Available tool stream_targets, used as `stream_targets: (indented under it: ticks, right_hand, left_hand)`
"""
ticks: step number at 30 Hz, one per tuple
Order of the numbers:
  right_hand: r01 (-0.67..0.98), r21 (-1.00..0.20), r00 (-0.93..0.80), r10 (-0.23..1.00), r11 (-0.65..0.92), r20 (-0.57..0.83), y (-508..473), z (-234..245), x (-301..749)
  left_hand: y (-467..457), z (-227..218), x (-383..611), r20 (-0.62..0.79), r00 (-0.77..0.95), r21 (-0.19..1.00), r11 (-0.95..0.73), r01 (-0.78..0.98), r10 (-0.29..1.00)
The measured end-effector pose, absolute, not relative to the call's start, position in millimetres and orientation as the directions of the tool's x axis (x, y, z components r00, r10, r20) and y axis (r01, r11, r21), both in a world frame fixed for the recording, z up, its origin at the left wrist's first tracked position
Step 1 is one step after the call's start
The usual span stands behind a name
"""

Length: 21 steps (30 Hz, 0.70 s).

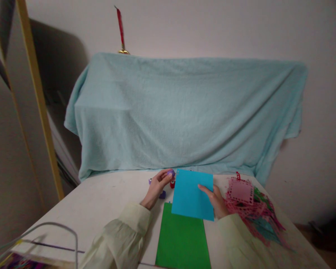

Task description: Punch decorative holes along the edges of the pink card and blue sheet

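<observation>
My left hand (161,182) is closed round a small purple craft punch (171,173) at the upper left corner of a blue sheet of paper (189,196). Small marks, perhaps cut-outs, show at that corner. My right hand (216,198) grips the sheet's right side, thumb on top and the other fingers mostly hidden behind. The blue sheet is raised a little and covers the far part of a green sheet (183,239) on the table. Close by my left hand are a red punch (172,184) and a dark purple one (162,194), both partly hidden.
Pink paper strips (246,211) lie piled at the right, with a pink punched card (240,191) on top. A light blue towel (184,112) hangs behind the white table (109,198). A grey cable (58,225) loops at the front left.
</observation>
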State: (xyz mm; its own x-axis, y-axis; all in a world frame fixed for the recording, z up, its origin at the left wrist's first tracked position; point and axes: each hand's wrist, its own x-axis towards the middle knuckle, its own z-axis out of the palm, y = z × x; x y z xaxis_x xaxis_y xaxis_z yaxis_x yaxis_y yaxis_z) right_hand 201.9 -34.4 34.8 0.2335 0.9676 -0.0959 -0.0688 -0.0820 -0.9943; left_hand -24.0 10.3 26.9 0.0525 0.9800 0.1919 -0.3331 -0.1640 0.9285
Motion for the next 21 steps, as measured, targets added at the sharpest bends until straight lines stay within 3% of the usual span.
stream_targets:
  ticks: [9,21]
  right_hand:
    - [0.092,-0.994,0.231,0.970,0.058,0.078,-32.2,37.0,203.4]
    - [0.089,-0.994,0.220,0.972,0.060,0.078,-30.4,33.7,203.4]
  left_hand:
    - [7.8,28.7,-25.0,0.167,0.124,0.937,-0.118,-0.330,0.978]
    - [6.0,31.2,-24.7,0.162,0.103,0.930,-0.117,-0.347,0.981]
